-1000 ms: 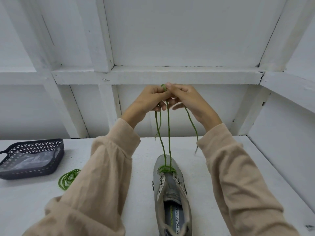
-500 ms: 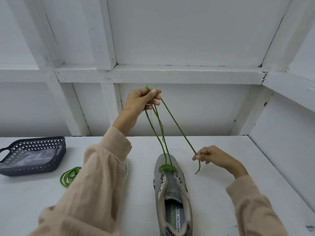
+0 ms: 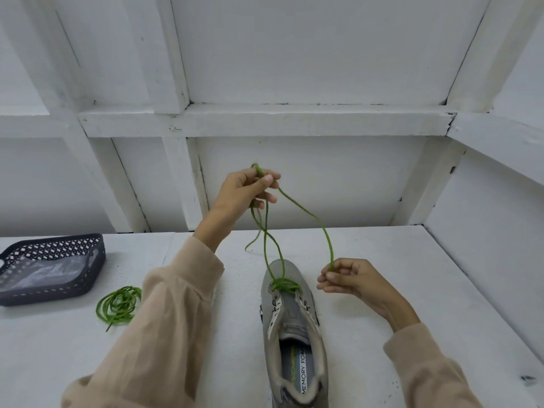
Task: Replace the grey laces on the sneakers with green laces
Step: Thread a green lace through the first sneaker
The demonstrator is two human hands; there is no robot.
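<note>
- White panelled wall point(image 3: 294, 54) with raised beams backs a white table point(image 3: 412, 275); you look down onto it from head height.
- Your grey sneaker point(image 3: 294, 328) stands upright near the middle of the table, toe pointing away from you, heel at the lower edge of view. The insole print reads "MEMORY FOAM".
- Your green lace point(image 3: 306, 216) is threaded at the eyelets nearest the toe, where it bunches across the tongue.
- Two strands rise from that point, cross once above the toe and run up into your left hand point(image 3: 244, 189).
- Your left hand is raised well above the table, behind the sneaker. Thumb and curled fingers pinch the lace; a short bend of it sticks out above the fingers, and one loose end hangs below the hand.
- From the left hand a further strand arcs down to your right hand point(image 3: 350, 279).
- Your right hand sits low, just beside the toe on its right, apart from the sneaker. Its fingers are curled and its fingertips pinch the strand.
- Both forearms wear beige sleeves point(image 3: 164, 334).
- A second green lace point(image 3: 119, 303) lies coiled on the table to the left, partly behind your left sleeve.
- A dark perforated basket point(image 3: 97, 260) sits at the far left, near that coil, with clear plastic point(image 3: 44, 275) inside.
</note>
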